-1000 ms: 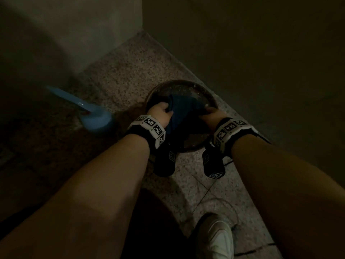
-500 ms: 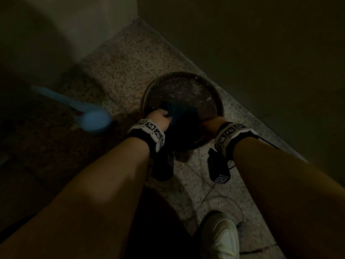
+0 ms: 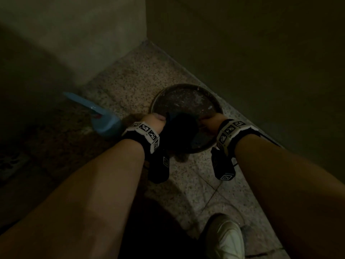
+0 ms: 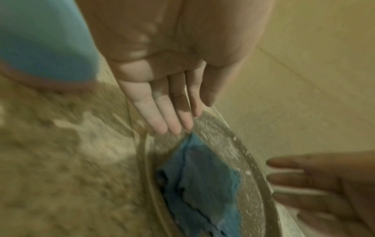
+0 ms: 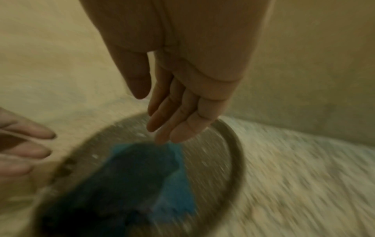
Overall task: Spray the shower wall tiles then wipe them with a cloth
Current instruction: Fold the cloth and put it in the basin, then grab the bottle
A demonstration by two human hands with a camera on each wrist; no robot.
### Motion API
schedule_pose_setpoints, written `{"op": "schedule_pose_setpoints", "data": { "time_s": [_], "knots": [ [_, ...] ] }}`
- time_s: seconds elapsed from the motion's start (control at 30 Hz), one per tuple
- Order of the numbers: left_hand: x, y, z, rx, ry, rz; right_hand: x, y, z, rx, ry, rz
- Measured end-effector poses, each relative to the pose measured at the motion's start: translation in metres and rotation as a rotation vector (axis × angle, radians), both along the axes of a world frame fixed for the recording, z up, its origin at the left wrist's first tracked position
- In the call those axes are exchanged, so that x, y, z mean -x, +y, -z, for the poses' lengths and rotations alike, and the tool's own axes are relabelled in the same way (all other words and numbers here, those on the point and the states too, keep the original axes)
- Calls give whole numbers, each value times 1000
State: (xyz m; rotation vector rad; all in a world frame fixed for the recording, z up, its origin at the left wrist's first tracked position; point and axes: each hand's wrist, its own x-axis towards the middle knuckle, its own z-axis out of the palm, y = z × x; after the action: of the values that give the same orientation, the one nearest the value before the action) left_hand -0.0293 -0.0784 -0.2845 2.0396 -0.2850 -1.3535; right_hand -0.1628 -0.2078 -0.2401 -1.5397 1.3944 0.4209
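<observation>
A blue cloth (image 3: 180,128) lies crumpled in a round metal basin (image 3: 184,85) on the speckled floor, in the corner below the tiled walls (image 3: 261,53). My left hand (image 3: 154,121) is at the basin's left rim. Its fingers (image 4: 172,115) are straight, with the tips just short of a corner of the cloth (image 4: 202,173). My right hand (image 3: 210,122) is at the right rim, fingers (image 5: 172,121) straight, the tips at the edge of the cloth (image 5: 172,192). Neither hand holds anything. No spray bottle is in view.
A light blue plastic dipper (image 3: 104,122) lies on the floor left of the basin, close to my left wrist. My white shoe (image 3: 225,238) stands on the floor at the bottom. The room is dim. Walls close in behind and to the right.
Both hands gripped the cloth over the basin before. Now their fingers are straight and the cloth lies loose in the basin.
</observation>
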Motion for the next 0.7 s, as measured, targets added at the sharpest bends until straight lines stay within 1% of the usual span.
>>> {"op": "schedule_pose_setpoints", "data": {
  "time_s": [0.07, 0.13, 0.23, 0.27, 0.37, 0.47, 0.57, 0.63, 0.7],
  "knots": [
    [-2, 10, -13, 22, 8, -15, -8, 4, -10, 35, -2, -78],
    [-5, 20, -25, 45, 4, -34, -18, 7, -19, 97, 40, -183],
    [-12, 42, -45, 55, 157, -8, -37, 18, -41, 151, 11, -289],
    [-13, 50, -50, 43, 145, -4, -44, 23, -49, 171, -8, -340],
    [-17, 81, -57, -3, -87, -33, -68, 42, -69, 224, -83, -441],
    [-27, 115, -61, -53, -199, -30, -92, 63, -86, 235, -132, -539],
    [-45, 143, -64, -85, -216, -98, -117, 89, -94, 258, -160, -649],
    [-54, 159, -66, -130, -215, -155, -133, 110, -93, 303, -139, -752],
    [-61, 170, -67, -163, -249, -165, -145, 131, -89, 352, -100, -828]
  ]
}}
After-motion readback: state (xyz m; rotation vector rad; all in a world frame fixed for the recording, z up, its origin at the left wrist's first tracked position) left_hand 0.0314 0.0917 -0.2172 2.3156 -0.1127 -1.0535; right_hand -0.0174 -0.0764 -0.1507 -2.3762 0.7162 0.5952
